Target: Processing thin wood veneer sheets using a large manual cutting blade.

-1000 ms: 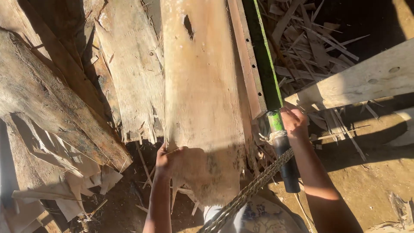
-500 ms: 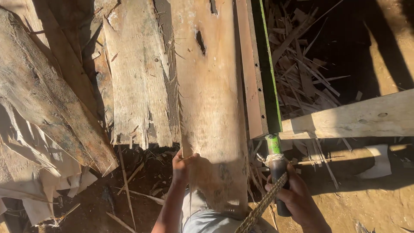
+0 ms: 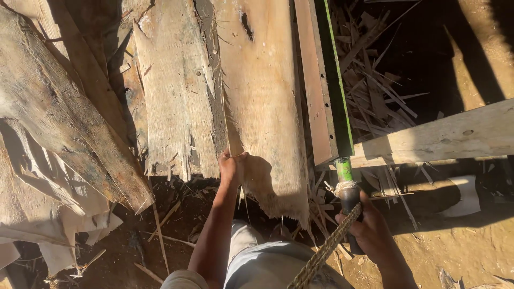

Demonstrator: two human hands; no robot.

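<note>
We look down on a pale, broad sheet of rough wood veneer with a ragged lower edge (image 3: 265, 107), lying lengthwise away from us over a heap of similar torn sheets. Our left hand (image 3: 231, 167) grips its left edge low down, fingers (image 3: 227, 158) curled tight and pinching the sheet between thumb and fingertips. A shadow of the hand falls on the sheet just beside it.

Our right hand (image 3: 369, 230) is wrapped around the dark handle of a long green-edged blade tool (image 3: 348, 200), fingers pressed together around the grip. Pale twine is wound around the tool just above the hand, and its long green edge (image 3: 336, 85) runs upward along a narrow reddish-brown wooden batten (image 3: 313, 91), which lies just beside the sheet's right edge. A braided, tan rope (image 3: 326, 249) crosses in front of the handle and runs down toward our body.

To the left lie 2 more splintered sheets, 1 grey and weathered (image 3: 64, 112), 1 pale with a frayed bottom (image 3: 171, 101). A light wooden plank (image 3: 444, 136) slants across at right, above scattered wood slivers (image 3: 375, 91) on the dirt ground (image 3: 455, 251). Grey trouser knees (image 3: 267, 262) show below.
</note>
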